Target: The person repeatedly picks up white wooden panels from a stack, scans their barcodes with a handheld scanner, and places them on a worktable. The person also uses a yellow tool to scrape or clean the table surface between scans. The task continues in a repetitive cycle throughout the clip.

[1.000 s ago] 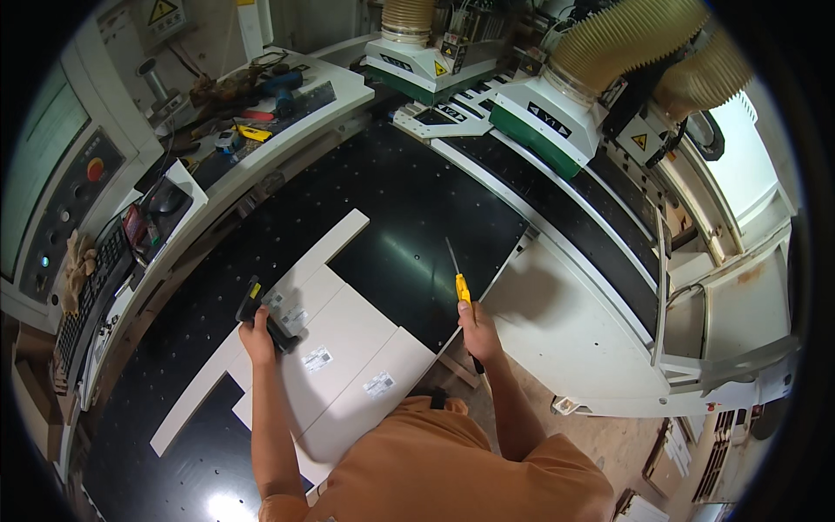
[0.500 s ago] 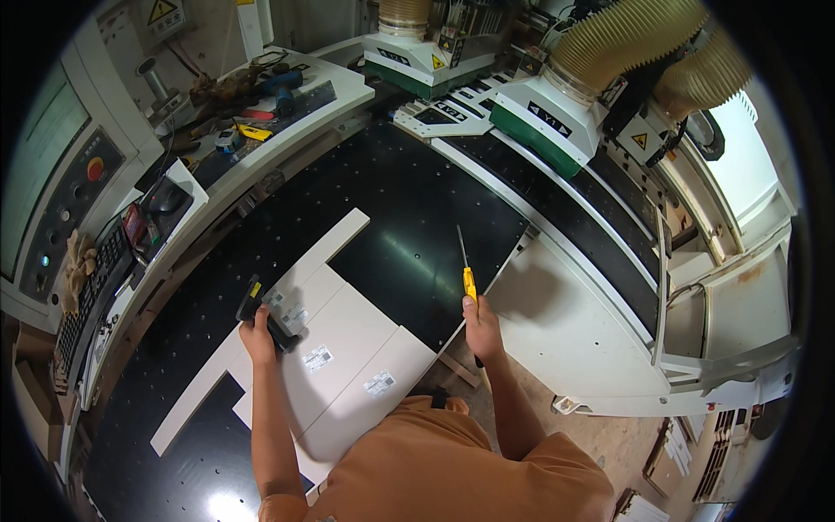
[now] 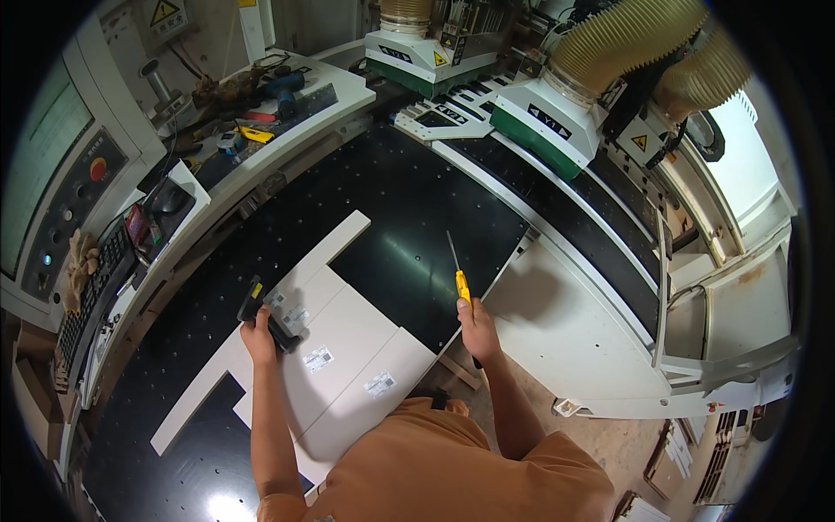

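Observation:
My left hand (image 3: 258,337) is closed around a black handheld tool (image 3: 283,334) with a yellow mark on its upper end; its exact kind is unclear. The tool is over pale flat panels (image 3: 339,376) carrying several white printed labels (image 3: 379,383). On the right, my right hand (image 3: 479,331) grips a yellow-and-black-handled screwdriver (image 3: 462,283). Its thin shaft points up and away, above the dark bed near the bed's right edge. The black end of the handle shows below my fist.
Under the panels lies a black machine bed (image 3: 304,204) dotted with holes. White machine heads (image 3: 546,126) with ribbed hoses (image 3: 622,43) stand at the far right. A side shelf (image 3: 339,83) holds tools and a yellow cutter (image 3: 256,135). Left are a keyboard (image 3: 91,309) and control panel (image 3: 74,209).
My right hand has shifted slightly left, and the screwdriver's tip has swung left with it. The left hand and its black tool stay in place.

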A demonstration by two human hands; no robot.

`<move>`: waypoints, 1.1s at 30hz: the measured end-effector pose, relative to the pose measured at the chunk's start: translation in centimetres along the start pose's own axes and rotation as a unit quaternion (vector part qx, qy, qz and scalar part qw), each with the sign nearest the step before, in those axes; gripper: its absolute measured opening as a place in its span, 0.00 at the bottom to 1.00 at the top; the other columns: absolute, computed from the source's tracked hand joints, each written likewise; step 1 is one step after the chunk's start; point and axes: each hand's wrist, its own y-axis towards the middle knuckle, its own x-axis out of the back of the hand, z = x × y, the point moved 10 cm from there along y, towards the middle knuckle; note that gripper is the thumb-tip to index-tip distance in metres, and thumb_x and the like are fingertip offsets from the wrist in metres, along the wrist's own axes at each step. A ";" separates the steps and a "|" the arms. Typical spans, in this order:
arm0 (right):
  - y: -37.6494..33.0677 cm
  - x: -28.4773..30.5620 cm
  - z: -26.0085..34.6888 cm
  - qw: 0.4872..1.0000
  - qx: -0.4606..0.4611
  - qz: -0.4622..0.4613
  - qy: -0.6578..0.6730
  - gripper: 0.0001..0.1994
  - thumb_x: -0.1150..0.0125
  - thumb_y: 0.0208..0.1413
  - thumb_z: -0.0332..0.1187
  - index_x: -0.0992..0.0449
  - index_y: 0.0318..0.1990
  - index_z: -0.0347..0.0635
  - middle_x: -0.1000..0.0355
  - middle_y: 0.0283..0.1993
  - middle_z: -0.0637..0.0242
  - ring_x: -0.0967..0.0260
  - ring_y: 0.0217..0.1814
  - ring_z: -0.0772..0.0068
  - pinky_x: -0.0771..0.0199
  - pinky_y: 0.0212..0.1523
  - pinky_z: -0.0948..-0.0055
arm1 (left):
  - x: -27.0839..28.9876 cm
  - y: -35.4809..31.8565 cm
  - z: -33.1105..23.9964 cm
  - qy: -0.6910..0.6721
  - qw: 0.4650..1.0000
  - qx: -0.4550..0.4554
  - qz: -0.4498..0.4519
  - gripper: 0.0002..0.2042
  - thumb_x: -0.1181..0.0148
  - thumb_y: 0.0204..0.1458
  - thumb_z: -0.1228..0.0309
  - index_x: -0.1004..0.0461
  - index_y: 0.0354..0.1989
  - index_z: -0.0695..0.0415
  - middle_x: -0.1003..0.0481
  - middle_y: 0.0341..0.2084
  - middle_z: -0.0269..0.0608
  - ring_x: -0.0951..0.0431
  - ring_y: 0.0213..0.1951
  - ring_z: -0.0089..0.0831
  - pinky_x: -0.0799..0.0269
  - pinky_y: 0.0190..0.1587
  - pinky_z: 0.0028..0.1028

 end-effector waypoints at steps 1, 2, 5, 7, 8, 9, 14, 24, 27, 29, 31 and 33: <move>0.0 0.1 0.2 1.000 0.005 -0.002 -0.005 0.23 0.54 0.69 0.51 0.34 0.37 0.34 0.30 0.30 0.43 0.31 0.36 0.35 0.32 0.38 0.50 | 0.0 0.0 0.1 -0.006 1.000 0.007 0.000 0.13 0.37 0.54 0.64 0.23 0.34 0.65 0.26 0.26 0.34 0.28 0.29 0.23 0.34 0.34 0.24; 0.0 0.2 0.3 1.000 0.005 -0.003 -0.004 0.23 0.54 0.69 0.51 0.34 0.37 0.34 0.30 0.29 0.43 0.31 0.36 0.35 0.33 0.38 0.50 | 0.0 0.0 0.3 0.001 1.000 0.014 -0.002 0.13 0.37 0.54 0.64 0.23 0.34 0.65 0.26 0.27 0.34 0.28 0.29 0.23 0.34 0.34 0.24; 0.0 0.5 0.7 1.000 0.008 -0.010 -0.009 0.23 0.55 0.69 0.51 0.35 0.36 0.34 0.30 0.29 0.43 0.31 0.35 0.35 0.33 0.38 0.49 | 0.3 0.2 0.2 0.033 0.999 0.003 -0.013 0.13 0.37 0.54 0.65 0.23 0.34 0.65 0.26 0.27 0.35 0.28 0.30 0.23 0.34 0.34 0.24; 0.0 0.6 0.9 1.000 0.011 -0.015 -0.011 0.23 0.55 0.69 0.51 0.35 0.36 0.34 0.31 0.28 0.43 0.32 0.35 0.34 0.33 0.37 0.49 | 0.0 0.3 0.1 0.000 1.000 -0.010 0.003 0.13 0.37 0.54 0.64 0.23 0.34 0.65 0.26 0.27 0.35 0.28 0.30 0.23 0.34 0.34 0.24; 0.0 0.7 0.9 1.000 0.013 -0.017 -0.009 0.23 0.55 0.69 0.51 0.35 0.36 0.34 0.31 0.28 0.43 0.32 0.35 0.34 0.33 0.37 0.49 | 0.1 0.3 0.2 0.011 1.000 -0.003 -0.004 0.13 0.37 0.54 0.64 0.23 0.34 0.64 0.26 0.26 0.35 0.28 0.29 0.23 0.34 0.34 0.24; 0.0 0.7 0.7 1.000 0.009 -0.019 -0.007 0.23 0.55 0.69 0.51 0.35 0.37 0.34 0.31 0.28 0.43 0.32 0.34 0.34 0.33 0.37 0.49 | -0.1 0.2 0.0 -0.006 1.000 -0.009 0.003 0.13 0.37 0.54 0.64 0.23 0.34 0.65 0.26 0.26 0.35 0.28 0.29 0.23 0.34 0.34 0.24; 0.2 0.2 -0.7 0.999 -0.009 -0.011 0.031 0.24 0.56 0.70 0.52 0.33 0.37 0.34 0.30 0.28 0.46 0.29 0.33 0.42 0.32 0.37 0.52 | 0.0 -0.2 -0.2 0.028 1.000 0.006 -0.007 0.13 0.37 0.54 0.64 0.23 0.34 0.65 0.26 0.26 0.35 0.28 0.30 0.24 0.34 0.34 0.24; 1.4 -2.1 -2.2 0.996 -0.053 0.029 0.065 0.27 0.59 0.70 0.54 0.29 0.43 0.34 0.24 0.33 0.51 0.24 0.37 0.49 0.27 0.42 0.59 | -0.3 -0.1 -0.6 0.040 0.999 -0.023 -0.012 0.18 0.37 0.54 0.61 0.22 0.35 0.70 0.25 0.26 0.36 0.28 0.31 0.23 0.33 0.37 0.25; 1.7 -2.8 -1.3 0.997 -0.039 0.027 0.054 0.27 0.59 0.70 0.54 0.29 0.44 0.34 0.24 0.33 0.51 0.24 0.36 0.50 0.27 0.41 0.58 | -0.3 -0.2 -0.8 0.039 0.999 -0.026 -0.012 0.18 0.37 0.54 0.61 0.22 0.37 0.70 0.24 0.28 0.36 0.28 0.33 0.23 0.33 0.39 0.25; 1.7 -3.3 -0.5 0.997 -0.022 0.034 0.058 0.27 0.59 0.70 0.54 0.29 0.45 0.34 0.25 0.32 0.51 0.24 0.37 0.50 0.27 0.41 0.59 | -0.4 -0.4 -0.7 0.062 0.998 -0.005 -0.007 0.18 0.37 0.54 0.61 0.23 0.37 0.69 0.25 0.30 0.35 0.29 0.35 0.24 0.34 0.42 0.26; 1.7 -3.7 -0.2 0.997 -0.024 0.044 0.056 0.27 0.59 0.70 0.54 0.29 0.45 0.33 0.25 0.32 0.51 0.24 0.36 0.50 0.27 0.41 0.59 | -0.7 -0.5 -0.9 0.060 0.998 -0.004 0.006 0.18 0.37 0.54 0.61 0.23 0.37 0.69 0.25 0.31 0.35 0.29 0.35 0.24 0.34 0.42 0.26; 1.5 -4.2 -0.3 0.996 -0.042 0.058 0.054 0.27 0.59 0.70 0.54 0.30 0.44 0.33 0.25 0.32 0.50 0.25 0.36 0.50 0.27 0.41 0.59 | -0.8 -0.5 -1.2 0.067 0.998 -0.007 0.005 0.19 0.37 0.54 0.61 0.23 0.38 0.70 0.25 0.31 0.37 0.28 0.35 0.24 0.33 0.41 0.26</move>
